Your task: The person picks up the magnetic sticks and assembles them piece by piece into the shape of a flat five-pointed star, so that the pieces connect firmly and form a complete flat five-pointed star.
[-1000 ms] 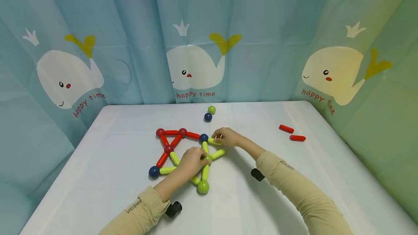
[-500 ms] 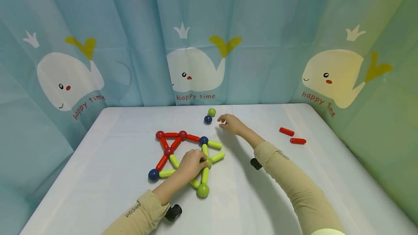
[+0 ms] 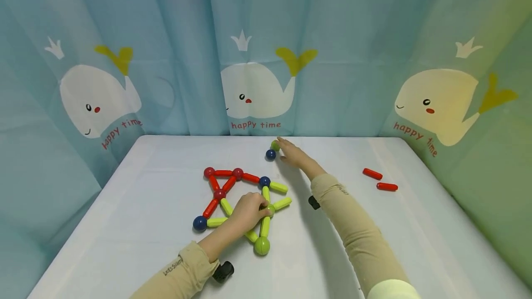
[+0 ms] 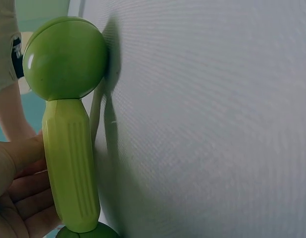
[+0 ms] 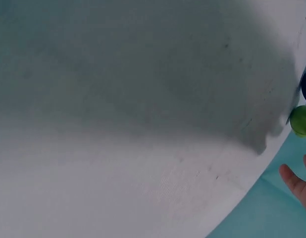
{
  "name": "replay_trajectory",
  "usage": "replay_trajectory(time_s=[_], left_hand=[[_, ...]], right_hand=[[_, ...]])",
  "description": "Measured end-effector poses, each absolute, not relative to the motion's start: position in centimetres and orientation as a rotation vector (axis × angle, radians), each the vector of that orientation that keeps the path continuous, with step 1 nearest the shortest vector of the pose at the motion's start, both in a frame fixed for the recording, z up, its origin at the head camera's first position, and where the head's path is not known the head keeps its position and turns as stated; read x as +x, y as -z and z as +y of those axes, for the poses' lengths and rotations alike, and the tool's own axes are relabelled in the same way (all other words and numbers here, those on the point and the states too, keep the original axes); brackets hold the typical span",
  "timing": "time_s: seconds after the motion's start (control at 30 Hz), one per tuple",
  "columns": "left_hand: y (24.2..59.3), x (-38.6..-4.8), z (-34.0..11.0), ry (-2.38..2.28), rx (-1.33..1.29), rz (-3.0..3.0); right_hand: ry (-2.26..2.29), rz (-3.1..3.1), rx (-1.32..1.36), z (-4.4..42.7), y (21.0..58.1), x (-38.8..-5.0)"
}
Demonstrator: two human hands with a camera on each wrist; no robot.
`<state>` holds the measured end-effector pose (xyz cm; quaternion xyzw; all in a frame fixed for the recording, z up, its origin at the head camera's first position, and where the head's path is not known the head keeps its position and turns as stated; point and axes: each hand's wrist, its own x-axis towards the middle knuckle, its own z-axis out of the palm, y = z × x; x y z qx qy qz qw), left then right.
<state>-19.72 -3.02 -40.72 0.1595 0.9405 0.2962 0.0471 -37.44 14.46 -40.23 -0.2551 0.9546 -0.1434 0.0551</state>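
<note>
My left hand (image 3: pixel 247 211) pinches a green ball (image 3: pixel 271 210) in a flat structure of magnetic rods and balls. In the left wrist view, a yellow-green rod (image 4: pixel 71 163) with a large green ball (image 4: pixel 65 57) stands in front of that hand. My right hand (image 3: pixel 294 155), fingers spread, reaches over the table's far part beside a loose green ball (image 3: pixel 275 145). A loose blue ball (image 3: pixel 271 154) touches or nearly touches that one. In the right wrist view, fingers (image 5: pixel 293 179) show apart from the loose green ball (image 5: pixel 302 121).
The structure's left part is a triangle of red rods (image 3: pixel 223 173) and dark red balls (image 3: pixel 219 194), with a blue ball (image 3: pixel 200 223) at its lower corner. Two loose red rods (image 3: pixel 387 187) lie at the right. A whale-print curtain (image 3: pixel 257 91) hangs behind the white table (image 3: pixel 137 225).
My right hand has let go of a yellow-green rod, now attached to the structure's blue ball, and moved away to the loose balls at the back. My left hand keeps its hold.
</note>
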Motion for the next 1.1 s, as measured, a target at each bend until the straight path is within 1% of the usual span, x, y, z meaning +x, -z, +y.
replay_trajectory(time_s=[0.43, 0.7, 0.93, 1.1], left_hand=[[40.8, -19.7, -2.9, -0.900, 0.525, 2.878], [40.8, -19.6, -3.0, -0.890, 0.498, 2.877], [40.7, -19.5, -2.7, -0.909, 0.518, 2.868], [40.7, -19.6, -2.8, -0.899, 0.508, 2.883]], right_hand=[[0.259, 3.005, -0.648, 14.8, 41.2, -37.6], [0.297, 3.042, -0.777, 15.8, 42.0, -37.2], [0.381, 3.065, -0.731, 16.9, 41.3, -36.4], [0.441, 3.058, -0.758, 17.3, 40.8, -35.9]])
